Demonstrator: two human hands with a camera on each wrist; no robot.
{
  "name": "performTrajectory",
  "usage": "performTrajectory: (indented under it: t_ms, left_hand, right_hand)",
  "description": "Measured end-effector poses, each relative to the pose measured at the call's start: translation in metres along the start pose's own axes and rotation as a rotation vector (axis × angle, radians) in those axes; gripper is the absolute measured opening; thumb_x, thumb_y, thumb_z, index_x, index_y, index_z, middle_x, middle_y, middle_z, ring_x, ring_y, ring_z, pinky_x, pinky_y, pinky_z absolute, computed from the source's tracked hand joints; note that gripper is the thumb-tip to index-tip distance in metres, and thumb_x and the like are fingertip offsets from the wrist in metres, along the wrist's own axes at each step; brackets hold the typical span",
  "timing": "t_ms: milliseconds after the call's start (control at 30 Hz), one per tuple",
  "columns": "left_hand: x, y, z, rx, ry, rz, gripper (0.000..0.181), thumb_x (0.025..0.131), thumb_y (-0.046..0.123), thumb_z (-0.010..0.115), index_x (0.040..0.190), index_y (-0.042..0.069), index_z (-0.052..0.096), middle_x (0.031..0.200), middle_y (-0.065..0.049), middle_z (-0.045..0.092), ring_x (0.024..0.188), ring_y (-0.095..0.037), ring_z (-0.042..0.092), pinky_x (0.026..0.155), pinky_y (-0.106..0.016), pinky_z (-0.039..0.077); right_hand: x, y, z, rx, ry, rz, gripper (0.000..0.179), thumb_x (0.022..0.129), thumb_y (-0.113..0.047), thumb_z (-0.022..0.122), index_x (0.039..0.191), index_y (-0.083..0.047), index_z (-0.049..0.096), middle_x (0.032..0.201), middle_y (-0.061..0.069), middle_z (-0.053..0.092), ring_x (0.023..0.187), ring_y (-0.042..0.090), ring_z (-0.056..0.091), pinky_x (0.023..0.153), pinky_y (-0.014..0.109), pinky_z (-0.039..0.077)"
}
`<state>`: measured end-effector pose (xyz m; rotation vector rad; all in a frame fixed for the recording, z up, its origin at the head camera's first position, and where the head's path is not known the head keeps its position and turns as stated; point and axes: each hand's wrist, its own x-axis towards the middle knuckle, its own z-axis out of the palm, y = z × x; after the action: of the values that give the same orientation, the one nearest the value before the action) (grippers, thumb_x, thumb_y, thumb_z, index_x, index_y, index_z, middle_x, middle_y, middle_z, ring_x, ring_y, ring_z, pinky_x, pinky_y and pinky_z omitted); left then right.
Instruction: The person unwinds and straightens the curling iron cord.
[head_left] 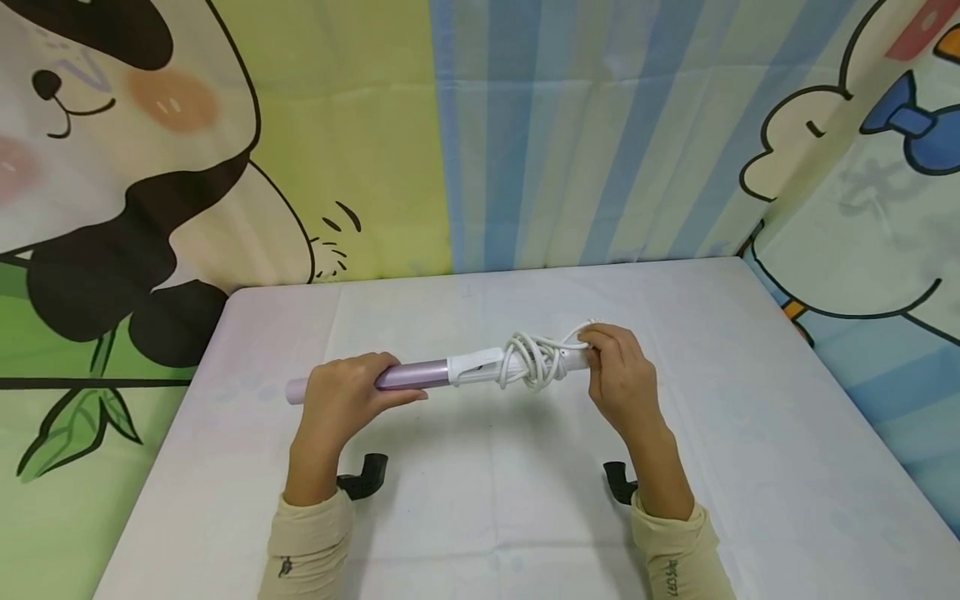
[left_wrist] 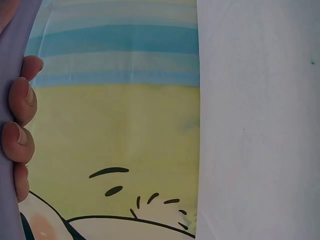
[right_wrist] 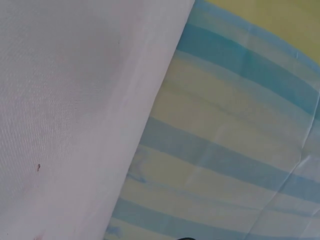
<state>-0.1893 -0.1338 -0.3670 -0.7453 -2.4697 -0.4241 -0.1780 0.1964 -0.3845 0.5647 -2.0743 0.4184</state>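
Observation:
A curling iron [head_left: 412, 375] with a purple barrel and white handle is held lengthwise above the table. Its white cord [head_left: 534, 360] is wound in several loops round the handle. My left hand [head_left: 341, 396] grips the barrel from above, its thumb stretched along the near side. In the left wrist view, curled fingers [left_wrist: 22, 102] wrap the purple barrel [left_wrist: 7, 90] at the left edge. At the handle's right end, my right hand [head_left: 624, 375] pinches the cord, with a loop standing up by the fingertips. The right wrist view catches no hand.
Beneath the hands is a table [head_left: 495, 517] covered in a white cloth. A printed curtain [head_left: 585, 133] with stripes and cartoon animals hangs behind it and at both sides. Black curved pieces [head_left: 366, 477] stick out at both wrists.

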Motion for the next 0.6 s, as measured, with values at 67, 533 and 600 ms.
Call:
performTrajectory:
  t_ms: [67,533,600]
  left_hand:
    - [0.0,0.0,0.001,-0.015,-0.017,0.0,0.054,0.061,0.064,0.068,0.078,0.013,0.068,0.064,0.002,0.064,0.048,-0.007,0.049,0.046,-0.023,0.039]
    - [0.0,-0.002,0.001,-0.075,-0.116,-0.09,0.043,0.059,0.052,0.076,0.08,0.015,0.069,0.066,0.004,0.065,0.052,-0.007,0.049,0.048,-0.023,0.037]
    - [0.0,-0.002,0.001,-0.075,-0.117,-0.092,0.043,0.058,0.052,0.077,0.079,0.015,0.069,0.066,0.004,0.065,0.051,-0.007,0.049,0.047,-0.023,0.036]
  right_hand:
    - [0.001,-0.002,0.0,0.028,0.028,0.001,0.021,0.096,-0.011,0.043,0.097,0.007,0.053,0.097,0.019,0.058,0.089,0.032,0.058,0.066,0.038,0.052]
    - [0.002,-0.008,0.014,0.067,0.231,-0.067,0.031,0.097,-0.02,0.039,0.091,0.007,0.053,0.094,0.019,0.055,0.085,0.029,0.057,0.066,0.033,0.051]
    - [0.002,-0.009,0.017,0.046,0.261,-0.058,0.032,0.097,-0.022,0.039,0.09,0.006,0.053,0.092,0.018,0.055,0.083,0.029,0.057,0.061,0.032,0.05]
